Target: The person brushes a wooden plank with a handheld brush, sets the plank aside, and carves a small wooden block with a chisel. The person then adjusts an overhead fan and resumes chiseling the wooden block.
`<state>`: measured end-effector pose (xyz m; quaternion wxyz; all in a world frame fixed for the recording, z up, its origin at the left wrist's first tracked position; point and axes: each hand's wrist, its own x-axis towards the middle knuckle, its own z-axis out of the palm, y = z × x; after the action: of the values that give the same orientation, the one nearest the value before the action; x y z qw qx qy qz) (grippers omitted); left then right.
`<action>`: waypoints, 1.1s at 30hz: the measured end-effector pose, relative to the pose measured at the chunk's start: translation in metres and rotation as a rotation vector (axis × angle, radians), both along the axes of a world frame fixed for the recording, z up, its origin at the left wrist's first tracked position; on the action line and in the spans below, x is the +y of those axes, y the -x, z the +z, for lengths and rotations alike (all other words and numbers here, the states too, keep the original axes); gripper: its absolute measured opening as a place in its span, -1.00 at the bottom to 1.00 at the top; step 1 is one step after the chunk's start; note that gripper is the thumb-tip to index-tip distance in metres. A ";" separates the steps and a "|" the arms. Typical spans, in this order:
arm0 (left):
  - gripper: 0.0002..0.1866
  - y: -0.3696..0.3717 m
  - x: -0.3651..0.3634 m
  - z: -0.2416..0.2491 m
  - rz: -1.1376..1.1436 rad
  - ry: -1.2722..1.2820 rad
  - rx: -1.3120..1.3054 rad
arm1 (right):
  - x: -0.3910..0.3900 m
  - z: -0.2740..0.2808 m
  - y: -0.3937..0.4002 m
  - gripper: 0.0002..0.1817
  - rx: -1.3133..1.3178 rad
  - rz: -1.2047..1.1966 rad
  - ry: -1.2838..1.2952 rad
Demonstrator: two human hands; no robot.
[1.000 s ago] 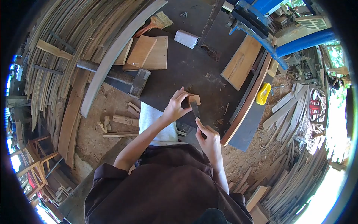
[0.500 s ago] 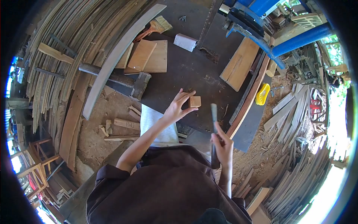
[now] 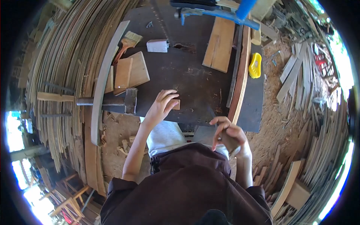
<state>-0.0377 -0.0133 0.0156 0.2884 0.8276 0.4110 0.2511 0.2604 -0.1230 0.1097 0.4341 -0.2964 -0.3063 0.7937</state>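
Observation:
My left hand [image 3: 159, 108] has its thumb and fingers around a small light wooden block [image 3: 176, 105] near the front edge of the dark tabletop [image 3: 191, 82]. The fingers partly cover the block. To its right, my right hand [image 3: 229, 132] is raised by the table's front edge, fingers curled round a blurred, brownish chisel handle [image 3: 229, 141]. The chisel's blade is hard to make out.
A hammer [image 3: 130, 100], thin boards [image 3: 137, 71], a brush [image 3: 131, 38] and a white block [image 3: 157, 46] are left and back. A wide board [image 3: 221, 45], long strip [image 3: 242, 75] and yellow object [image 3: 255, 65] lie right. Blue clamp [image 3: 228, 15] at back.
The view has turned and shifted. My right hand has tilted the chisel, which no longer stands out lengthwise. My left hand stays at the block, its fingers covering more of it.

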 end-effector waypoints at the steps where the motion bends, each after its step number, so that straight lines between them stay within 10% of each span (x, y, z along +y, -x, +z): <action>1: -0.57 -0.001 -0.004 0.010 0.026 0.011 -0.005 | 0.004 -0.002 0.006 -0.58 0.252 -0.063 0.071; 3: -0.27 -0.001 -0.012 0.024 0.059 -0.005 0.048 | 0.012 -0.009 0.007 -0.31 0.602 -0.138 0.155; 6: -0.35 0.009 -0.014 0.019 0.040 -0.024 0.112 | 0.026 -0.030 -0.001 -0.24 0.642 -0.119 0.034; 8: -0.39 0.012 -0.015 0.014 0.040 0.032 0.087 | 0.035 -0.006 0.000 -0.51 0.673 -0.128 0.065; 10: -0.42 0.010 -0.015 0.014 0.040 0.080 0.057 | 0.043 0.010 -0.002 -0.67 -0.237 0.009 -0.122; 11: -0.45 0.005 -0.018 0.013 0.044 0.063 0.016 | 0.052 -0.013 0.008 -0.71 -0.546 -0.130 -0.617; 16: -0.41 -0.009 -0.027 0.010 0.076 0.020 0.026 | 0.057 0.031 0.023 -0.54 -1.081 -0.171 -0.515; 18: -0.40 -0.012 -0.030 0.012 0.082 0.044 0.020 | 0.066 0.031 0.020 -0.54 -1.460 -0.434 -0.976; 20: -0.38 -0.013 -0.029 0.012 0.093 0.061 0.014 | 0.077 0.029 0.024 -0.64 -1.372 -0.526 -1.087; 22: -0.38 -0.014 -0.028 0.006 0.076 -0.114 0.081 | 0.080 0.023 0.034 -0.75 -0.465 -0.352 -0.500; 33: -0.44 -0.015 -0.040 -0.035 0.186 -0.138 0.044 | 0.095 -0.022 0.078 -0.74 -0.078 -0.626 -0.348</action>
<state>-0.0230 -0.0530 -0.0197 0.1972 0.8091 0.4739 0.2862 0.1823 -0.0283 0.0873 0.6880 -0.3273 -0.3477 0.5464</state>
